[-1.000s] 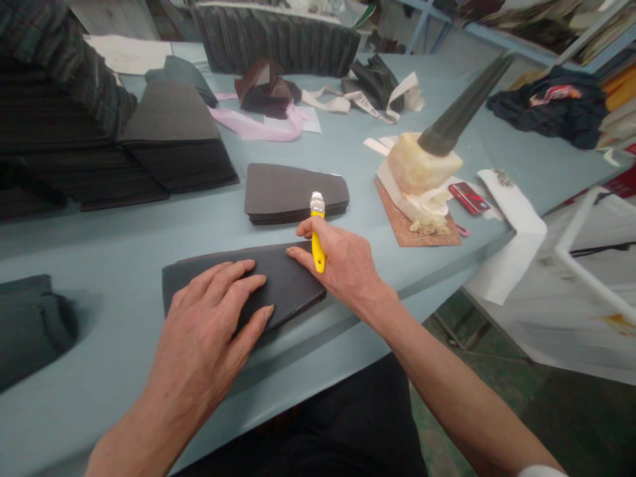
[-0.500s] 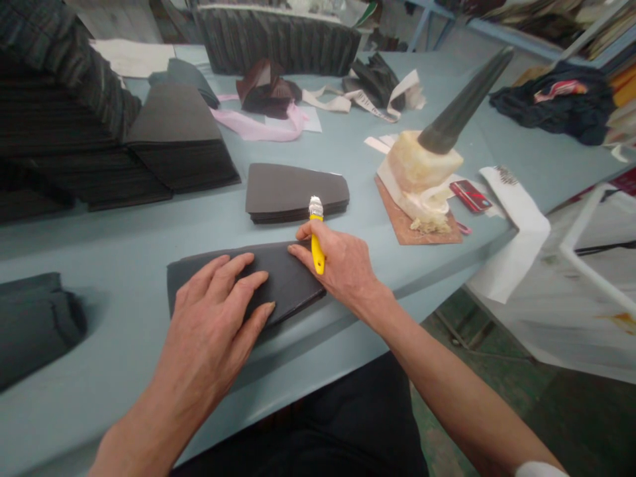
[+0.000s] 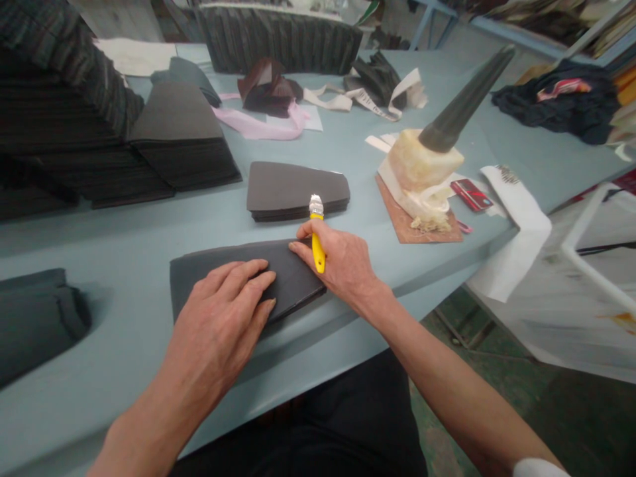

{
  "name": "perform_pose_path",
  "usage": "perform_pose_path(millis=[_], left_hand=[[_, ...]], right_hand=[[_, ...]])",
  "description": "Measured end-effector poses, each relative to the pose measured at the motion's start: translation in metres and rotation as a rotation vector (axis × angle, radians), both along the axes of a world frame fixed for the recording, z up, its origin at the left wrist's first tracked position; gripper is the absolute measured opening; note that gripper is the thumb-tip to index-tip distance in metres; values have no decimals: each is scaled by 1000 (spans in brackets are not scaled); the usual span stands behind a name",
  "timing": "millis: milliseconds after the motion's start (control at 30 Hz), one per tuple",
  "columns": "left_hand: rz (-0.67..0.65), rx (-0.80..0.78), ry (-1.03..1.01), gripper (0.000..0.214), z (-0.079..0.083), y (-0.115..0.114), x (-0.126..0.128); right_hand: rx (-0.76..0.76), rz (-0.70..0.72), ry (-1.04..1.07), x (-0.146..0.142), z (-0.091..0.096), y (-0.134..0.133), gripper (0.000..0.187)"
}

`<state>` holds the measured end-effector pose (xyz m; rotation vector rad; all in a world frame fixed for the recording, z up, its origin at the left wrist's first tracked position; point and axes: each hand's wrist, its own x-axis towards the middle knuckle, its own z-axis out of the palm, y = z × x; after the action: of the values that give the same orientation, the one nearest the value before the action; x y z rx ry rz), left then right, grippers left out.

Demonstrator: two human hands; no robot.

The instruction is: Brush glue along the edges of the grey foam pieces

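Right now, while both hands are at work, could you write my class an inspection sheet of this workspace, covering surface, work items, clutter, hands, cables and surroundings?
Surface: pale blue table, dark stacks at its far left.
Work items: dark pile under the hands; yellow-handled brush, white at its tip; grey pile just beyond.
Clutter: pink strip, red box, pale block bearing a dark cone.
Hands: left hand rests on the dark pile; right hand grips the brush, thumb at the pile's right end.
Cables: nothing seen for certain.
Surroundings: green floor, white frame at right, loaded shelves behind.
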<state>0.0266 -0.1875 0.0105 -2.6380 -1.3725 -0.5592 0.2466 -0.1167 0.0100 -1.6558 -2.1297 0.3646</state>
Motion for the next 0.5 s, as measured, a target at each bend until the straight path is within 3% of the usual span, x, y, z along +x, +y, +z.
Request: perform_pose_path(millis=[500], left_hand=[[49,-81,-28,37,-1,0,1]], right_hand=[[-11,-32,-2,0,-1,1,27]])
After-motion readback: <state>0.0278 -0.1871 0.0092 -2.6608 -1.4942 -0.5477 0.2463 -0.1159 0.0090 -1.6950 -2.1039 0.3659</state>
